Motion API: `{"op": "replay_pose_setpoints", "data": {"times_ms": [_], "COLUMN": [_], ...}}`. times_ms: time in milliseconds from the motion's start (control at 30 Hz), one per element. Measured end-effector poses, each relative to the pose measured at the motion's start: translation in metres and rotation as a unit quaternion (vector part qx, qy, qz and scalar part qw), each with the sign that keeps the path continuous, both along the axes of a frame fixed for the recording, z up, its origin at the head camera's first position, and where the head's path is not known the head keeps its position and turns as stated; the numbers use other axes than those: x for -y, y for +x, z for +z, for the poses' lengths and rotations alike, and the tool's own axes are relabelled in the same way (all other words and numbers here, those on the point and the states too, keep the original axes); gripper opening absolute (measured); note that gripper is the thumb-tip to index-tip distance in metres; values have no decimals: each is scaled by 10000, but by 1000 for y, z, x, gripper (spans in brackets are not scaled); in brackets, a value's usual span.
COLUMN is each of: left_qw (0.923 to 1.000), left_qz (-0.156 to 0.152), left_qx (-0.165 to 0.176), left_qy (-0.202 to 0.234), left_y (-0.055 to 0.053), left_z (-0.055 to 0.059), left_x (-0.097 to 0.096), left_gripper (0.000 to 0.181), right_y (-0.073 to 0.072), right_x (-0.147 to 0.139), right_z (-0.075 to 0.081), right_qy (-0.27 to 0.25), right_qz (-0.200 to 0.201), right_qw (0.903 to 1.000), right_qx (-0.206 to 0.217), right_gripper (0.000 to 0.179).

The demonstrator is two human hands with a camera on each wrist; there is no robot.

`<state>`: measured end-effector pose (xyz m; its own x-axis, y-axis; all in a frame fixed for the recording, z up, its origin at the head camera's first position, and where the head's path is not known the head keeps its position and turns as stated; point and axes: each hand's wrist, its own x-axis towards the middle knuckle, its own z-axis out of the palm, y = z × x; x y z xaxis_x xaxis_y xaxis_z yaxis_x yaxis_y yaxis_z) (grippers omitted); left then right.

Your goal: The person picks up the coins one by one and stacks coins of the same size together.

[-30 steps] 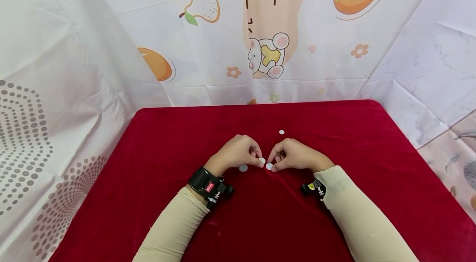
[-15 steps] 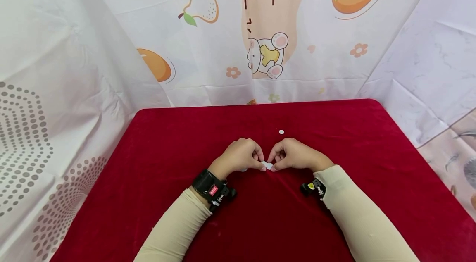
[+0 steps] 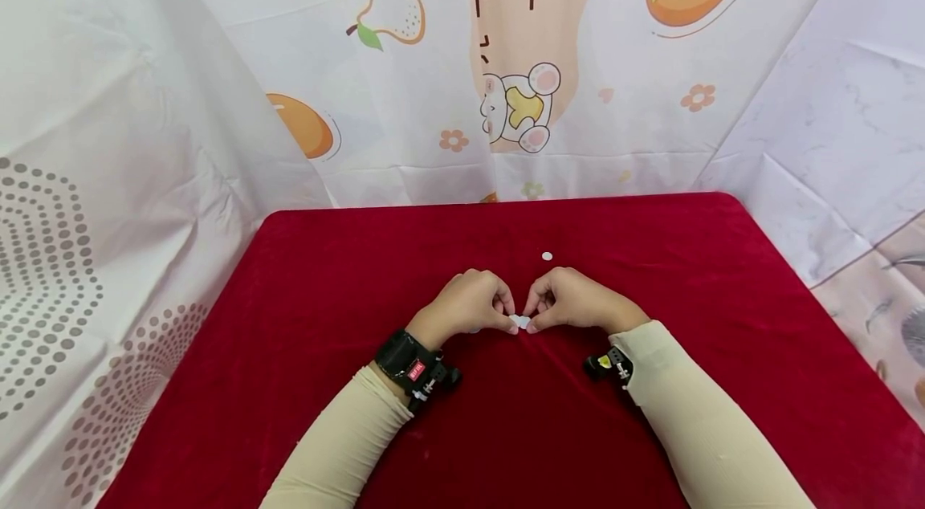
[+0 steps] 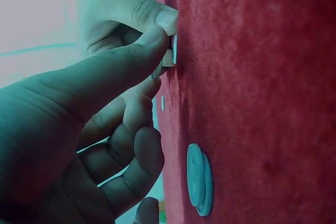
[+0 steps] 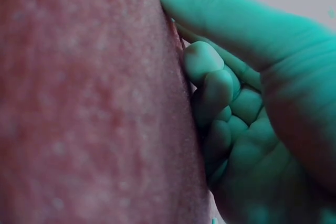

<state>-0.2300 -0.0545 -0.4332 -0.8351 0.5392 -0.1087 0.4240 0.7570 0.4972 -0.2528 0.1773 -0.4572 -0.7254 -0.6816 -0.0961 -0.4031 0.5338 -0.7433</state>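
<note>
Near the middle of the cloth, my left hand (image 3: pixel 471 302) pinches a small white disc (image 3: pixel 515 319) between thumb and fingertips. Facing it, my right hand (image 3: pixel 574 300) pinches another white disc (image 3: pixel 525 323) low at the cloth. The two discs overlap in the head view, with both hands' fingertips right at their edges. In the left wrist view the thumbs nearly meet above a thin disc edge (image 4: pixel 175 50). Under my left hand lie two flat discs (image 4: pixel 197 178), one on the other, mostly hidden in the head view. The right thumb (image 5: pixel 210 11) covers the pinched disc in the right wrist view.
One more white disc (image 3: pixel 547 256) lies farther back on the red cloth (image 3: pixel 376 252) covering the table. Printed white curtains (image 3: pixel 405 107) hang behind and at both sides. Each wrist carries a small black camera, the left one on a strap (image 3: pixel 400 359).
My left hand has come right and slightly toward me, bringing its disc up to the one at my right hand. It now covers most of the stacked discs. My right hand has barely moved.
</note>
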Motion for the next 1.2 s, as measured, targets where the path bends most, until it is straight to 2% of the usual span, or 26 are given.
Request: {"op": "replay_pose_setpoints", "data": {"times_ms": [133,633,1200], "left_qw": [9999,9996,9994], "left_qz": [-33,-40,-107], "left_qx": [-109,-102,-210], "left_qy": [-60,-257,-254], "left_y": [0,2,1], "left_z": [-2,-4,-3], "left_x": [0,-2,-4], "left_gripper": [18,19,18], "right_y": [0,2,1], "right_x": [1,2,2], "right_z": [0,1,3], "right_qy": [26,70,91], "right_qz": [-32,-37,-27], "right_qw": [10000,10000,10000], "right_qx": [-4,-7,-7], "right_gripper": [15,14,15]}}
